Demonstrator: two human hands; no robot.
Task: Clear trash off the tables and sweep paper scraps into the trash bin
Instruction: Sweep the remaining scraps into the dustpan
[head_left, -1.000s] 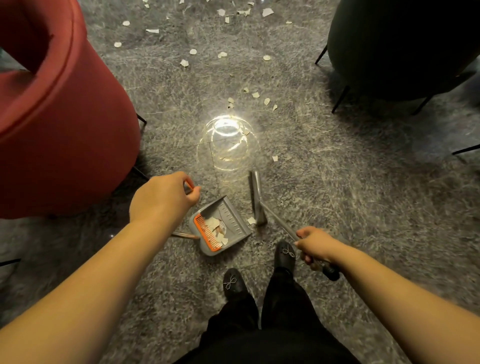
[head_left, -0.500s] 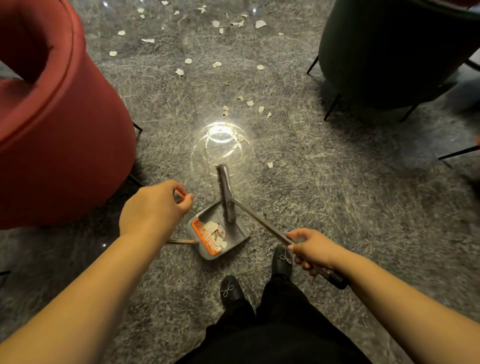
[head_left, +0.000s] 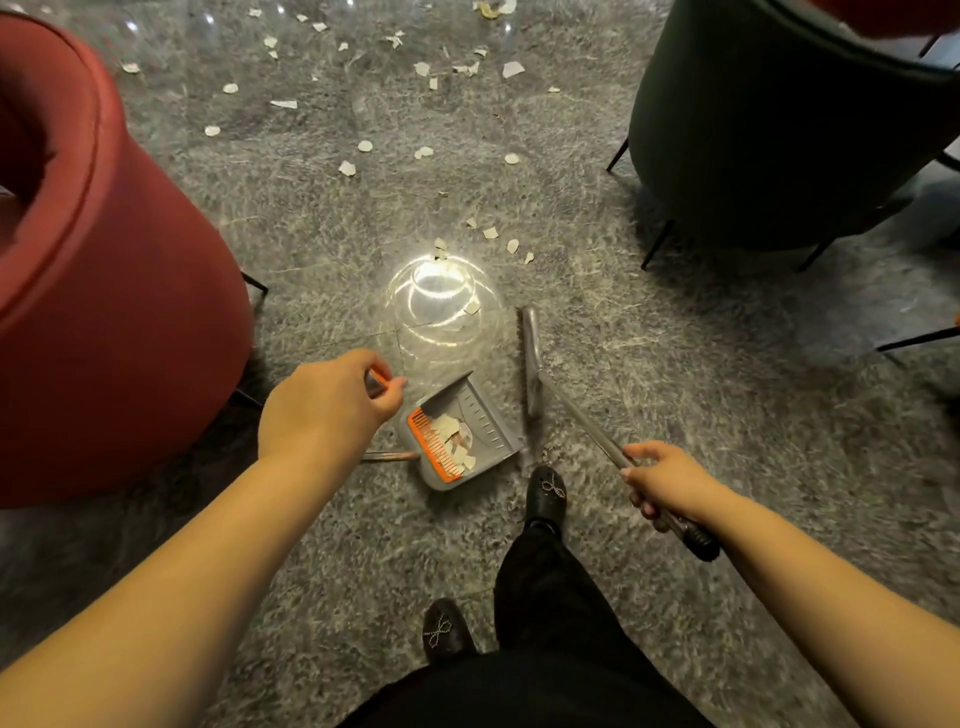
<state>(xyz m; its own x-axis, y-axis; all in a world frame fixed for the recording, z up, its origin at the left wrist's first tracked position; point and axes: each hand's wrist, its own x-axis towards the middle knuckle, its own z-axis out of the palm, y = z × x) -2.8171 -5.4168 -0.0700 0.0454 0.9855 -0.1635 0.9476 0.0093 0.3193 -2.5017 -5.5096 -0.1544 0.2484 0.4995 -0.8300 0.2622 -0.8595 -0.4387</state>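
A grey dustpan (head_left: 485, 423) with an orange comb edge sits on the floor in front of my feet, holding several paper scraps. My left hand (head_left: 324, 410) is shut on the top of the dustpan's upright handle. My right hand (head_left: 667, 480) grips the metal broom handle (head_left: 582, 415). The grey broom head (head_left: 531, 358) rests on the floor just right of the dustpan's mouth. Several white paper scraps (head_left: 491, 233) lie beyond a bright light reflection, and more scraps (head_left: 363, 146) are scattered farther away.
A red round armchair (head_left: 104, 291) stands close on the left. A dark green armchair (head_left: 779, 119) on thin black legs stands at the upper right. My black shoes (head_left: 545, 491) are just behind the dustpan. The floor is glossy grey stone.
The broom head has swung out of the dustpan to the right and now lies beside it. The dustpan holds more scraps. My view has shifted slightly forward.
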